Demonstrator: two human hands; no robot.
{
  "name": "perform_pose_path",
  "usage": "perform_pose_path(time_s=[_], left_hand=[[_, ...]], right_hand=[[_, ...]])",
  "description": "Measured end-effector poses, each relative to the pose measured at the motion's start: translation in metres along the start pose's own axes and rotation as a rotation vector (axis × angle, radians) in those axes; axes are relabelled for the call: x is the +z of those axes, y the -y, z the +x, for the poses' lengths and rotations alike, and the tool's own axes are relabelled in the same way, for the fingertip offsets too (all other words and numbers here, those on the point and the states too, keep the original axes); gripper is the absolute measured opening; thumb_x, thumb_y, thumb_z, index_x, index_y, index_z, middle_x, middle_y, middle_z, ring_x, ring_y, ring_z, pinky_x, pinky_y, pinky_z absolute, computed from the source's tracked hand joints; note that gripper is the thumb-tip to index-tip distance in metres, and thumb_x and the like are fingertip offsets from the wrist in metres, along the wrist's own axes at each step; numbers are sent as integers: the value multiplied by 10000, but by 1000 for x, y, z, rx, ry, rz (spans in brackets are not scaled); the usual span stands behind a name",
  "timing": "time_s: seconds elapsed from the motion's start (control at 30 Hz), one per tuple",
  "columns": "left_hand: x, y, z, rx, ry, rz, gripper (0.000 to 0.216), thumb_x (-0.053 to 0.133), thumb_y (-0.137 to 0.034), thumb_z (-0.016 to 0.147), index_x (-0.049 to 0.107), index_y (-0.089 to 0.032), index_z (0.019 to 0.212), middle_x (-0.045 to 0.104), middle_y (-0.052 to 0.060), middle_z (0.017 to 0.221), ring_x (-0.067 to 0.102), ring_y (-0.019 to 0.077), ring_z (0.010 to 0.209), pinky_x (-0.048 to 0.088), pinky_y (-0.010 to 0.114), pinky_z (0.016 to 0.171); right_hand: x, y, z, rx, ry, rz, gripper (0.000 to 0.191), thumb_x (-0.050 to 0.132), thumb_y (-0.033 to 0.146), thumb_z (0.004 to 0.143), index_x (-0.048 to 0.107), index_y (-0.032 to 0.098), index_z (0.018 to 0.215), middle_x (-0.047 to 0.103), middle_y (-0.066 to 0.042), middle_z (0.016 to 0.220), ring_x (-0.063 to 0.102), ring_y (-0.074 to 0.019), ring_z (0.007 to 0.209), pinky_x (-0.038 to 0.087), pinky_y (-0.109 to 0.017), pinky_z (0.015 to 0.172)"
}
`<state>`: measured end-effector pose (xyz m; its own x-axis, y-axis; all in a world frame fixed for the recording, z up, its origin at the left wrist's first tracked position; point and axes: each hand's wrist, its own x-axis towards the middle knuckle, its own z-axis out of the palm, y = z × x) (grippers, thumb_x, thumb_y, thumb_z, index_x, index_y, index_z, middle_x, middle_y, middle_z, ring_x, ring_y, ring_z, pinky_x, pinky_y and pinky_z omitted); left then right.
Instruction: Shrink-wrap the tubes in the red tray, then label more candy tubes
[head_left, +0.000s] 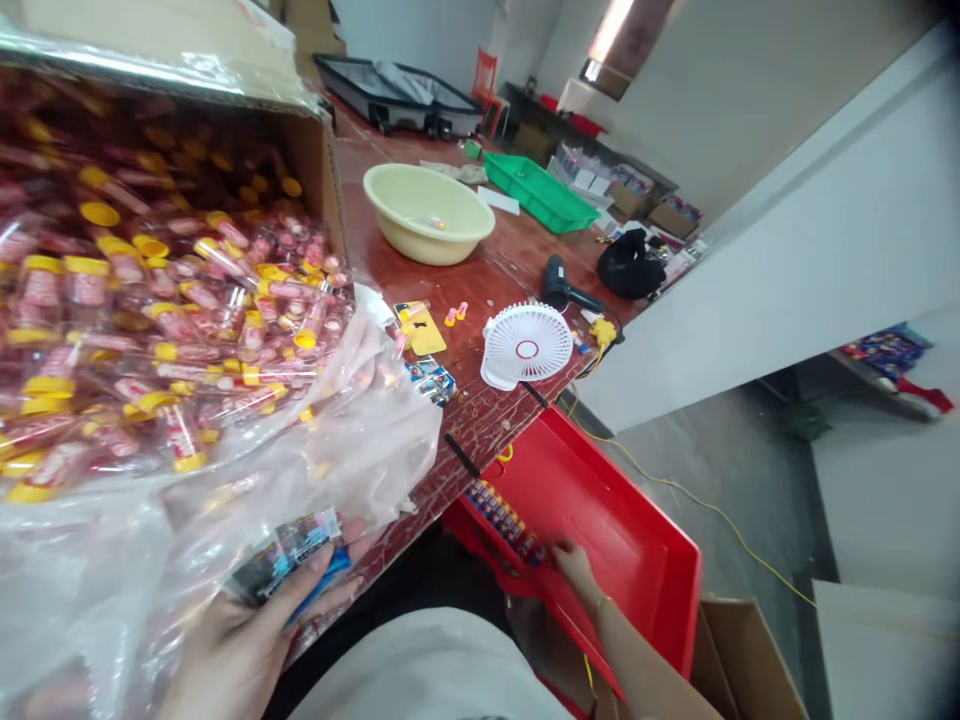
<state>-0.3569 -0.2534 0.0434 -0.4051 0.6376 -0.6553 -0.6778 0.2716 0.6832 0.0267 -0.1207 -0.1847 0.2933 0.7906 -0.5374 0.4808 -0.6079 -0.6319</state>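
Note:
My left hand (259,630) is closed around a few printed plastic packets (289,555), dark and blue with small print. It rests over the clear plastic liner (330,470) of a big carton (334,190). Inside the carton are piled many clear tubes (176,430) with yellow caps and pink contents. Down to the right, my right hand (576,568) reaches into a red tray (607,500), its fingers curled at the near end of a row of small dark, colourful pieces (506,520). Whatever lies between those fingers is too small to make out.
On the red table (360,270) are a cream basin (427,215), a white fan (527,345), a yellow phone (421,328), blue packets (431,381), a black hair dryer (566,285) and a green tray (540,190). A cardboard box (742,660) stands below the red tray.

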Motion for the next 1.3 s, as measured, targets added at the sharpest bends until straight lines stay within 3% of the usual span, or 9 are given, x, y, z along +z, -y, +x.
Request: perform_pose_path(time_s=[0.27, 0.47, 0.6, 0.7, 0.8, 0.9, 1.0, 1.2, 1.3], left_hand=[[3, -1, 3, -41, -54, -30, 482, 896, -292, 460, 717, -200, 898, 767, 18, 958, 693, 298, 953, 633, 291, 676], [-5, 0, -1, 4, -49, 48, 397, 851, -343, 563, 698, -180, 891, 773, 29, 803, 727, 253, 782, 603, 296, 658], [-10, -7, -6, 65, -68, 76, 399, 829, -426, 557, 715, -157, 829, 766, 67, 770, 722, 270, 739, 585, 330, 636], [-13, -13, -8, 114, -90, 51, 409, 811, -455, 569, 728, -158, 838, 762, 75, 758, 715, 264, 743, 573, 322, 623], [-19, -15, -9, 145, -110, 31, 434, 815, -467, 556, 729, -157, 847, 753, 77, 728, 704, 259, 740, 558, 312, 584], [-27, -16, -9, 168, -129, 25, 414, 842, -446, 514, 727, -141, 768, 721, 64, 632, 673, 221, 648, 525, 277, 541], [-35, -16, -8, 190, -168, -8, 388, 868, -408, 464, 713, -138, 696, 667, 25, 561, 617, 174, 559, 498, 259, 519], [-43, -16, -4, 253, -185, 14, 349, 876, -379, 431, 692, -167, 638, 575, -35, 499, 515, 126, 475, 442, 230, 454], [-43, -17, -5, 246, -211, 29, 368, 881, -354, 424, 716, -175, 700, 571, -50, 517, 501, 115, 482, 439, 222, 456]], right_hand=[[21, -10, 8, 137, 80, -53, 250, 557, 308, 911, 574, 143, 1098, 637, -43, 990, 633, -137, 776, 552, -306, 667], [-7, 27, -14, -173, -101, -65, 98, 599, 167, 774, 552, 160, 860, 581, -8, 716, 593, -193, 640, 502, -346, 613], [3, 121, -47, -653, -125, 35, 168, 555, 205, 739, 544, 222, 906, 598, -54, 880, 586, -242, 830, 473, -411, 803], [56, 221, -102, -1336, -43, 81, 194, 564, 167, 773, 566, 248, 949, 604, -80, 967, 577, -258, 942, 451, -442, 869], [129, 307, -159, -1616, 239, -75, 258, 511, 154, 828, 541, 240, 1070, 604, -110, 1070, 538, -271, 1059, 417, -471, 943], [186, 354, -187, -1636, 382, -220, 308, 483, 179, 852, 539, 199, 1155, 590, -126, 1130, 490, -294, 1112, 381, -503, 976], [209, 367, -187, -1602, 439, -226, 323, 456, 183, 865, 543, 171, 1177, 575, -139, 1136, 473, -307, 1111, 349, -527, 986], [194, 370, -187, -1430, 671, -197, 468, 487, 170, 832, 398, 207, 1290, 568, -6, 794, 584, -178, 700, 516, -348, 672], [176, 362, -206, -1300, 981, -16, 463, 523, 214, 842, 346, 268, 1267, 522, 26, 825, 587, -125, 678, 515, -270, 619]])
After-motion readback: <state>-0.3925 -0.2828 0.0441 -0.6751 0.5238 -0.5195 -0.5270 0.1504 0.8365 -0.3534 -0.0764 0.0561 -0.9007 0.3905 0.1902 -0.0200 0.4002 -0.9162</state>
